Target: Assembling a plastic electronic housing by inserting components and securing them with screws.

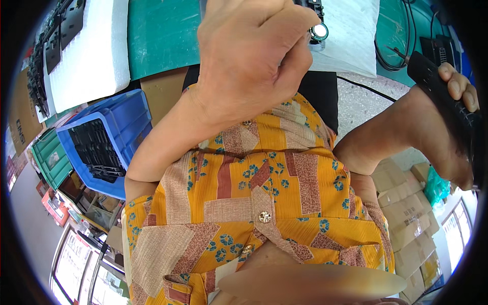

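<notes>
The person's left hand [251, 56] was above the near edge of the green work table [162, 38], back of the hand uppermost and fingers curled in tightly; a round silver-faced piece [318, 32] showed right beside the bent fingers, though whether they pinched it could not be told. Just behind that hand, partly hidden by it, was a black plastic assembly [314, 7] at the left edge of a white foam sheet [351, 38]. The right hand [459, 87] was raised well apart on the far right, its fingers wrapped around a black elongated object [432, 73], held at a slant, with a thin tip pointing toward the table; its exact kind was unclear. Black cables [378, 51] lay looped on the table near that tip. To the left, a blue plastic bin [134, 114] stood tilted, with black plastic parts [94, 147] stacked inside, next to a green crate [51, 157]. Flattened-looking cardboard boxes [406, 218] and a green plastic bag [438, 187] were at the lower right.
</notes>
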Demonstrator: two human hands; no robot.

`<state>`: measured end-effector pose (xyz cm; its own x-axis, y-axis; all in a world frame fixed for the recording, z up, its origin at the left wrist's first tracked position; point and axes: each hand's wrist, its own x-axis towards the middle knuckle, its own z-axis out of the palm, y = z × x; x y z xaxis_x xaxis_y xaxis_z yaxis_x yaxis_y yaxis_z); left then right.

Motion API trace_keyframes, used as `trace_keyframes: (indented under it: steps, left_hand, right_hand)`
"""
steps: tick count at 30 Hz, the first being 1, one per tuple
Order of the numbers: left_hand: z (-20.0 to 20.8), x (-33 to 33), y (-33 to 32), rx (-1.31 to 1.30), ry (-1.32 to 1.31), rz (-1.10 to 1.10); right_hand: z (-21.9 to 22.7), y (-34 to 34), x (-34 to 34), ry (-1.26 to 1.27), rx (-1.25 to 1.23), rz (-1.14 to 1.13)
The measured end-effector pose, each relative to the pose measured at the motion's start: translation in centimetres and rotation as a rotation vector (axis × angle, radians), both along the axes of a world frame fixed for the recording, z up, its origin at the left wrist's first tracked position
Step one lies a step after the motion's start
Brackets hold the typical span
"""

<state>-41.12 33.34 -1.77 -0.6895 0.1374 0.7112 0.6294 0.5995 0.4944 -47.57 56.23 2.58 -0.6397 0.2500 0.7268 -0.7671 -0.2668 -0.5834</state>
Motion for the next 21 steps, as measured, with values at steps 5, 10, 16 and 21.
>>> trace_keyframes:
  steps: [5,10,16,21]
  left_hand:
    - [-0.4,-0.4,0.4,0.048,0.054,0.018]
    - [-0.6,-0.5,0.9,0.052,0.027,0.038]
    - [-0.7,-0.8,0.5,0.044,-0.055,-0.015]
    - [1.6,-1.5,-0.6,-0.119,-0.123,-0.124]
  right_hand:
    - [0.6,1.5,-0.2,0.128,0.116,0.174]
    - [0.3,-0.2,0.3,0.086,-0.047,0.415]
    - [-0.3,0.8,0.4,-0.03,0.01,0.392]
    - [-0.5,1.0,0.3,-0.058,0.021,0.385]
